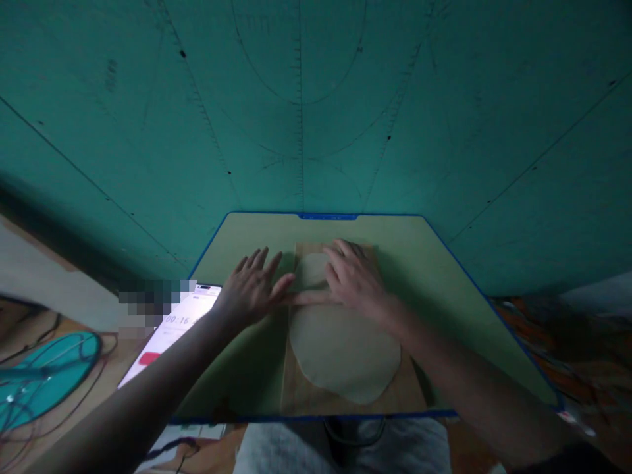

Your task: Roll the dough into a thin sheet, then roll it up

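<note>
A flat, rounded sheet of dough (348,349) lies on a wooden board (316,398). Across its upper part runs a thin wooden rolling pin (311,298). My left hand (257,283) is at the pin's left end, palm down, its fingers spread and raised, with the thumb beside the pin. On the right, my right hand (353,273) rests over the pin's other end, fingers bent forward above the dough. That end of the pin is hidden under the hand.
The board stands on a pale green table with a blue rim (469,276). A phone showing a timer (172,329) lies at the table's left edge, under my left forearm. A teal round object with cords (49,378) is at the far left.
</note>
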